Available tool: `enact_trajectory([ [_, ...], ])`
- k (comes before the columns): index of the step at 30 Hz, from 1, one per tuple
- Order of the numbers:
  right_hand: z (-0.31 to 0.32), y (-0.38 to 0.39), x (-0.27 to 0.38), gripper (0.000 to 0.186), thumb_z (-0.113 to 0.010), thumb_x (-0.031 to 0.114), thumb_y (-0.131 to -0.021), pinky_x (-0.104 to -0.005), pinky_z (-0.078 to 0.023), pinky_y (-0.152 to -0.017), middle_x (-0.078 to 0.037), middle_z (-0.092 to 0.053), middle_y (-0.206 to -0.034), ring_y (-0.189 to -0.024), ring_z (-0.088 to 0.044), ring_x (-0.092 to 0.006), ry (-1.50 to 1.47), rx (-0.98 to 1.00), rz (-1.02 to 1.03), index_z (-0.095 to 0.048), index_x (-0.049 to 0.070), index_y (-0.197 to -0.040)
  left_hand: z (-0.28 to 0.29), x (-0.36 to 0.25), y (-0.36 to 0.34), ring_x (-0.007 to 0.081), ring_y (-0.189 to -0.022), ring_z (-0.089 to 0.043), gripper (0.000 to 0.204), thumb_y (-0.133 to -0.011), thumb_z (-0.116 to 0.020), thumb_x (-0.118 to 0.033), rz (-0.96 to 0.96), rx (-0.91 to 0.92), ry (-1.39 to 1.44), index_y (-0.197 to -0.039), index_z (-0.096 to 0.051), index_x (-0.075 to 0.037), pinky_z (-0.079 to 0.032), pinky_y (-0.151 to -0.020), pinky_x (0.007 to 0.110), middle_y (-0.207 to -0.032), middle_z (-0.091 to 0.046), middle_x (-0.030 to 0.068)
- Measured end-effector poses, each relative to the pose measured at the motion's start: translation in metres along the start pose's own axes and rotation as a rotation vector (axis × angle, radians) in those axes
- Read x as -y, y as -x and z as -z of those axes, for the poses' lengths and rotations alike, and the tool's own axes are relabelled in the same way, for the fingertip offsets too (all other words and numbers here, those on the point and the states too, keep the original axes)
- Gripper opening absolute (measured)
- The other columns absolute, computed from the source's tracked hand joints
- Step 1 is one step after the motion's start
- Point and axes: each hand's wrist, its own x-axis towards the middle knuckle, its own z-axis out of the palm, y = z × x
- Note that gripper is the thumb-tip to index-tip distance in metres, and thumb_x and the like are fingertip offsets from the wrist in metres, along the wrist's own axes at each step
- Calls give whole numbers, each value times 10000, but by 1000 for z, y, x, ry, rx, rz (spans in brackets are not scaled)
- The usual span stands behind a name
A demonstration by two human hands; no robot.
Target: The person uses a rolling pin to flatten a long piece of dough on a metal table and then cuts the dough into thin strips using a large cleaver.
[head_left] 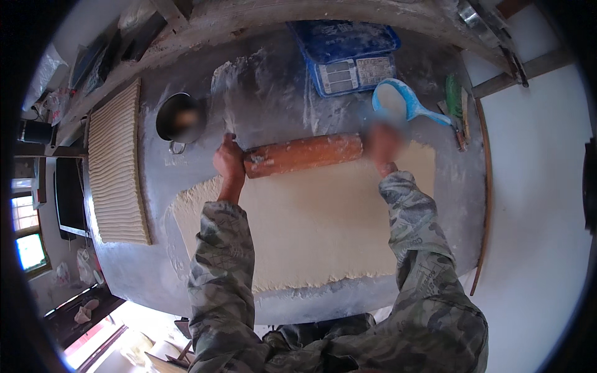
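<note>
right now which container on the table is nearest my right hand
The blue scoop, just beyond your right hand; the dark pot stands nearer your left hand.

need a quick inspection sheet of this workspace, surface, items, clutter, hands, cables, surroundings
Surface: grey table, streaked with pale powder
Job's things: rolling pin lying across the far part of a broad, flat dough sheet
Clutter: blue scale and blue scoop at the far side; dark mug with blurred contents; ridged pale sheet at left; green object at right
Hands: left hand grips the pin's left end; right hand at its right end, blurred, grip unclear
Cables: nothing seen clearly
Surroundings: wooden beam beyond the table; window at left
</note>
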Motion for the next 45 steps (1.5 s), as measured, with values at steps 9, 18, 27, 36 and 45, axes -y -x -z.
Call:
enact_trajectory([
  [9, -2, 5, 5, 265, -501, 232, -961, -442, -482, -809, -103, -675, -969, -917, -620, -310, -196, -124, -78, -693, 53, -918, -3, 0, -8, 393, -798, -665, 238, -884, -509, -172, 33, -22, -11, -1061, -665, -205, -506, -682, 495, -856, -696, 177],
  [18, 48, 126, -27, 179, -600, 206, -893, -418, -516, -727, -116, -679, -918, -864, -628, -314, -130, -152, -75, -683, 48, -873, 14, 33, 143, 366, -765, -667, 276, -973, -405, -233, 75, 235, 192, -1076, -660, -203, -504, -646, 460, -844, -690, 162],
  [27, 188, 251, 115, 182, -595, 66, -869, -332, -531, -724, -121, -695, -962, -808, -667, -288, -730, 32, -282, -681, 31, -1025, 168, 184, 272, 307, -561, -625, 227, -892, -527, -155, 129, 142, 269, -1067, -666, -195, -458, -518, 443, -629, -619, 140],
  [36, 170, 326, 274, 327, -477, 178, -959, -468, -460, -943, -232, -604, -1216, -1107, -583, -409, -445, 71, 219, -638, -65, -1106, 178, 367, 272, 375, -723, -659, 188, -882, -532, -160, 243, -37, 36, -991, -682, -189, -507, -645, 493, -783, -683, 156],
  [45, 58, 111, 309, 353, -467, 196, -972, -433, -487, -924, -197, -639, -1195, -1087, -613, -364, -373, -25, 249, -638, -61, -1144, 156, 306, 4, 399, -729, -661, 209, -905, -511, -197, 94, -121, -50, -1053, -658, -208, -511, -635, 510, -790, -686, 171],
])
